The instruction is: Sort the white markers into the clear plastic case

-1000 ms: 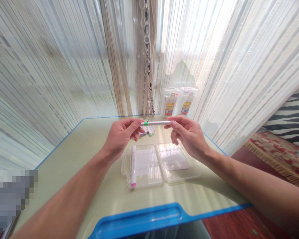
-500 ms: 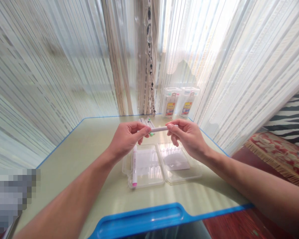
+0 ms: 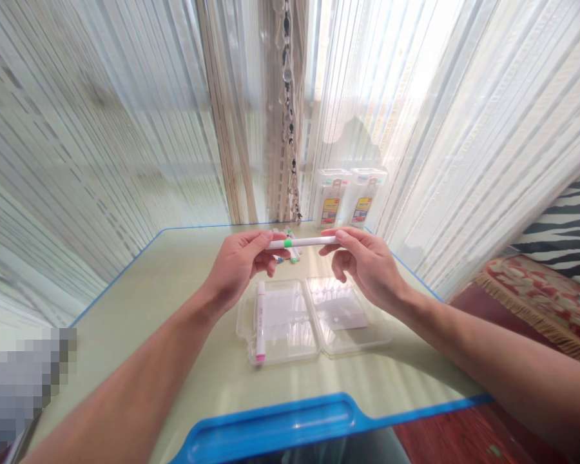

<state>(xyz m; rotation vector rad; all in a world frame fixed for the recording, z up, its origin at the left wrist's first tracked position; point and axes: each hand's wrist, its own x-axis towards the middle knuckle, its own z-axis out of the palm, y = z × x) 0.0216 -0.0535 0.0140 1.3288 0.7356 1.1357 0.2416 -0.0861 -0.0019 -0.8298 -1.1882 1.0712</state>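
Presently left hand (image 3: 239,264) and right hand (image 3: 367,267) each pinched an end of the green-banded marker (image 3: 302,242) above the open case (image 3: 290,322); one pink marker (image 3: 260,319) lay inside; perhaps four others (image 3: 292,254) lay loose beyond.

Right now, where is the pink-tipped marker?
In the head view, the pink-tipped marker lies in the left half of the open clear case, below the left hand.

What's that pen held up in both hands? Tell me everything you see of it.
The marker is a slim white stick, plastic by its look, with a green band near its left end. It is held level and crosswise in the air over the table. The left hand pinches one end, the right hand the other. Both ends are hidden by the fingers.
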